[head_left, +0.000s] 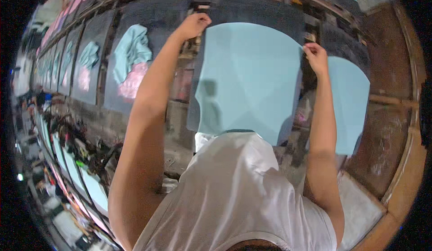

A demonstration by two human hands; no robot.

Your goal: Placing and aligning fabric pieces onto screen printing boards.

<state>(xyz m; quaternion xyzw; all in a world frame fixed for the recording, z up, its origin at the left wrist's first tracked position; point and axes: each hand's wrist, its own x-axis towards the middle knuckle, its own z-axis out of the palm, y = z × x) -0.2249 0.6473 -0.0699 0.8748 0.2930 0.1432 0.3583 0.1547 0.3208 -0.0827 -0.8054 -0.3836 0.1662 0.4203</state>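
"Where is the smooth, pale blue, cloth-like sheet [252,80] spread?"
"On a dark grey rectangular board [256,9], centrally."
"And the hands?"
"The sheet's far right edge is pinched between the right hand's [316,56] fingertips. The left hand [195,26] is loosely curled at the far left corner; whether anything is gripped cannot be told."

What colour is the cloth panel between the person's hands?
The cloth panel is plain light blue, clearest in the head view.
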